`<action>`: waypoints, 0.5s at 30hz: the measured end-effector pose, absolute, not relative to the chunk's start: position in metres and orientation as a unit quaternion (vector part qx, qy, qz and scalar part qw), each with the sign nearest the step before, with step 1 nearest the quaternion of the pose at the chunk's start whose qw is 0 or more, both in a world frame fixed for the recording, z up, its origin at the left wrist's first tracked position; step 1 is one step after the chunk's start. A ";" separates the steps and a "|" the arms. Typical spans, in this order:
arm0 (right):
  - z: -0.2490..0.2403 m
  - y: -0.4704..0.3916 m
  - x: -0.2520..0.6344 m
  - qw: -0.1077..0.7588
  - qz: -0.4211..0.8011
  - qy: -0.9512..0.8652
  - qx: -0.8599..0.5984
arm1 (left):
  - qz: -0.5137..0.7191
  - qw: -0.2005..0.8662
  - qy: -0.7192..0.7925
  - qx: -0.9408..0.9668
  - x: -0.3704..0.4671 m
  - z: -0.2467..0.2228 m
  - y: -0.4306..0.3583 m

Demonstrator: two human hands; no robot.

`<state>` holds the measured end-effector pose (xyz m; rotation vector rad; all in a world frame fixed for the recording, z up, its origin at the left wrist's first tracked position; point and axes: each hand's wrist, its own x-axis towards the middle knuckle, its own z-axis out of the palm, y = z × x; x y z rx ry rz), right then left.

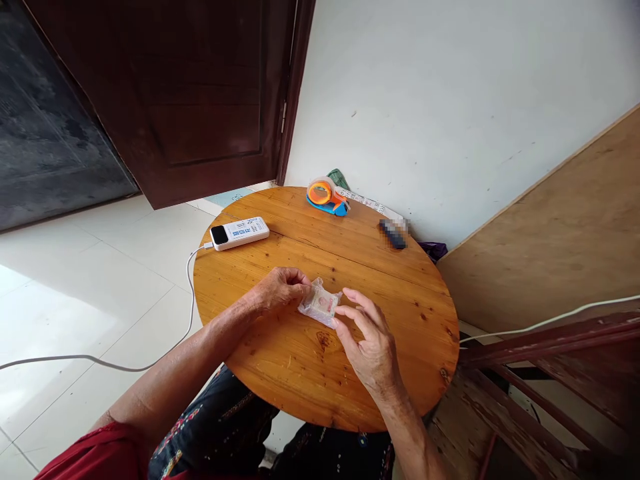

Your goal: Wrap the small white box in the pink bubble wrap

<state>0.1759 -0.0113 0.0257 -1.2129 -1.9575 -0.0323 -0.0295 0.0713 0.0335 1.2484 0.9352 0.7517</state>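
Note:
A small box in crinkled clear plastic wrap (321, 304), with a reddish print on its top, lies near the middle of the round wooden table (285, 380). At its left end, my left hand (287, 287) pinches the wrap between thumb and fingers. My right hand (367, 333) is on the other side, fingers apart and curved, the thumb and fingertips at or close to the box's right edge; whether they touch it is hard to tell.
An orange and blue tape dispenser (327, 196) stands at the table's back edge. A white power bank (240, 233) with a cable lies at the back left, a dark blurred object (394, 235) at the back right.

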 end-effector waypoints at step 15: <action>0.050 0.003 0.168 0.275 -0.043 -0.840 -0.465 | 0.283 0.620 0.394 0.616 -0.025 0.022 0.072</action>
